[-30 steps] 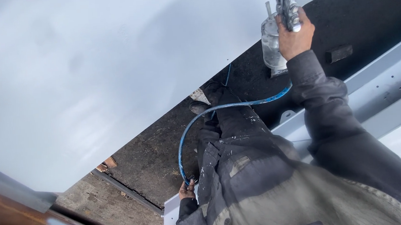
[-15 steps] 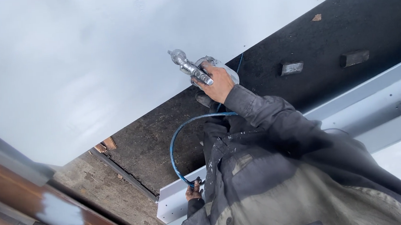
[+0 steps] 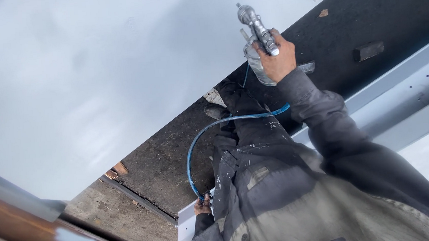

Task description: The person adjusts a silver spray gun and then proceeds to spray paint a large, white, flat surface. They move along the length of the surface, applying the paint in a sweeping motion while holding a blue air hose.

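- our right hand (image 3: 276, 56) is clenched around the handle of a silver spray gun (image 3: 255, 24), nozzle aimed at the big pale grey panel (image 3: 96, 78) in front of us.
- the gun's cup (image 3: 257, 67) hangs just beside the hand, over the panel's lower edge and the dark ground (image 3: 368, 14).
- a blue air hose (image 3: 210, 131) runs from the gun in a loop across our paint-flecked trousers (image 3: 248, 133) to our left hand (image 3: 203, 206).
- the left hand's fingers are closed on the hose, low by our hip, touching it above a white block (image 3: 186, 227).
- our shoe (image 3: 216, 110) stands on the dark ground under the panel's edge.
- a grey metal beam (image 3: 404, 97) lies to the right, near our sleeve (image 3: 325, 123).
- two small dark blocks (image 3: 368, 51) lie on the ground, well apart from the gun.
- a brown rail (image 3: 26, 229) with a pale paint patch crosses the lower left corner.
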